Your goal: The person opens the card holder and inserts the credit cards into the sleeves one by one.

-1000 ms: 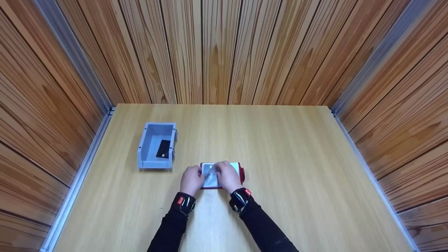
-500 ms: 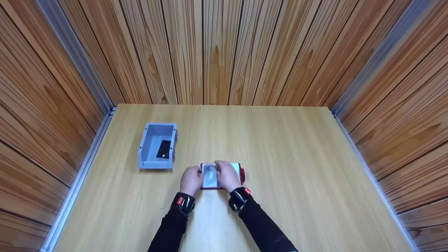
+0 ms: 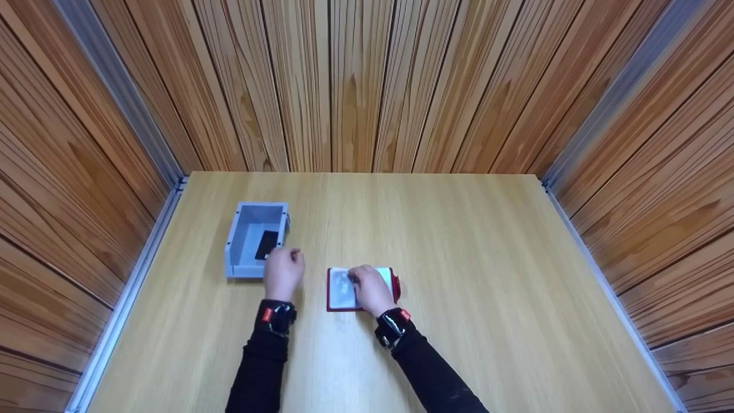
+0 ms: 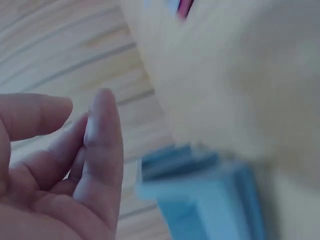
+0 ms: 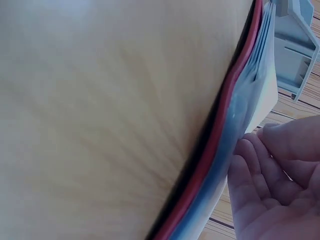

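A card holder with a red cover and clear plastic sleeves lies open on the table in the head view. My right hand is over its right part, thumb and fingertips pinching a clear sleeve in the right wrist view. Away to the left, my left hand is beside the near right corner of a grey-blue bin. Between its thumb and forefinger a gap shows in the left wrist view, with nothing held. Inside the bin lies a flat black card, partly hidden by that hand.
The wooden table is bounded by plank walls at the back and both sides, with grey metal rails along the side edges. The bin's raised walls stand between the left rail and the card holder.
My left hand has let go of the card holder's left side and moved left to the bin. My right hand has stayed on the holder. The lifted sleeve now lies flatter.
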`<state>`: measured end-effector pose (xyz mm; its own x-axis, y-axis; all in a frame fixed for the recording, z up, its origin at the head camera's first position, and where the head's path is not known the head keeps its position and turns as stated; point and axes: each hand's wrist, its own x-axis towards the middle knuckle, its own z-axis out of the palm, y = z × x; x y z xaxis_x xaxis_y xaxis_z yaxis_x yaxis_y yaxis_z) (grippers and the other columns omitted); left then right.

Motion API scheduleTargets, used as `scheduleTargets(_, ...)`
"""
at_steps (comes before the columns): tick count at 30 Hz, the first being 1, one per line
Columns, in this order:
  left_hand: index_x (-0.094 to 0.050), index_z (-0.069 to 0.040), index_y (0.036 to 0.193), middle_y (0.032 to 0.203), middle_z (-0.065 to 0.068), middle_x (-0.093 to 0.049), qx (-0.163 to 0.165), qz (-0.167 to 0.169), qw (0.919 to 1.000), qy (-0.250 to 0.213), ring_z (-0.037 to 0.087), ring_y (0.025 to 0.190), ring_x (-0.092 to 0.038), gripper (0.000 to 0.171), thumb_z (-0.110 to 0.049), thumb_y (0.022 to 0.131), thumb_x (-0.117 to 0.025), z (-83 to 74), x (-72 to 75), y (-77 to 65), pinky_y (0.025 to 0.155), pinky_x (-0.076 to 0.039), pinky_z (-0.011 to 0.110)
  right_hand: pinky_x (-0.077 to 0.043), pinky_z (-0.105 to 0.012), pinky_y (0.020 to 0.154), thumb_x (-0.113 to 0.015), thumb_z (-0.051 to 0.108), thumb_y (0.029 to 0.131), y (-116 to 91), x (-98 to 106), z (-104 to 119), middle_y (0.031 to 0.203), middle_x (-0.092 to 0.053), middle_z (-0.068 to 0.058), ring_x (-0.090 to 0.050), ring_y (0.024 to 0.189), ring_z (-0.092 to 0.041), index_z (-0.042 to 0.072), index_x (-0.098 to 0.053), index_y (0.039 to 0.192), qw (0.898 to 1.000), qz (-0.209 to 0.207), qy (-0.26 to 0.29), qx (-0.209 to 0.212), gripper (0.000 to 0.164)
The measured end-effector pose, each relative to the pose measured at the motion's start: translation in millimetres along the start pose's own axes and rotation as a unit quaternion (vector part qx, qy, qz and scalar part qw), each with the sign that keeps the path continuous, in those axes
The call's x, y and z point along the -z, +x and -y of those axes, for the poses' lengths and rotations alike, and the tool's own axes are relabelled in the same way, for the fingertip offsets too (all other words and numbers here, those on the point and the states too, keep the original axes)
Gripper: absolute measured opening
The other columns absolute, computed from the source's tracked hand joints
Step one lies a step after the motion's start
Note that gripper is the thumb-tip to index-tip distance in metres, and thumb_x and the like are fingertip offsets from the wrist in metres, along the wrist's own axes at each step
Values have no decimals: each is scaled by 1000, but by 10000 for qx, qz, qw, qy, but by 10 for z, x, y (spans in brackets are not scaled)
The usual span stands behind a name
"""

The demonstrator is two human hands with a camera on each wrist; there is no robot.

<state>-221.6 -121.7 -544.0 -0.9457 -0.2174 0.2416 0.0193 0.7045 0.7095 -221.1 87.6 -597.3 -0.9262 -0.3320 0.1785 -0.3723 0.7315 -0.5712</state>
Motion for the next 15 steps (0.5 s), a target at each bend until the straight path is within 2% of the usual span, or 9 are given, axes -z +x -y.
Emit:
scheduleTargets(3,-70,7,104,100,24,-67,217,-139,9996,76,40,96,-61,19,-3,90,-61,66,123,125,85,-48,49,-49,-42,91,-66,-6,85,-6,-2,1,105,-64,-14,-63,99,-30,-3,-69,108,10000,2,-87,27,23)
scheduleTargets(5,-69,6,107,102,24,-66,476,-131,9987,111,39,98,-60,21,-4,91,-60,111,185,194,86,-47,48,-50,-42,91,-66,-5,85,-11,-5,3,105,-64,-14,-63,99,-30,-2,-70,108,9999,-19,-140,65,23)
scheduleTargets(10,-67,5,112,108,23,-64,1085,-83,9937,265,39,104,-59,24,-7,94,-58,247,264,333,89,-46,49,-49,-42,91,-67,-5,86,-9,-7,6,106,-64,-14,-62,99,-31,-2,-70,108,9998,-28,-180,96,23)
scheduleTargets(15,-66,7,115,111,27,-63,1209,-267,9909,526,42,107,-58,27,-4,93,-56,421,238,435,92,-45,51,-49,-41,92,-67,-4,87,2,-19,4,106,-64,-15,-63,99,-31,-3,-71,108,9996,-27,-248,114,21)
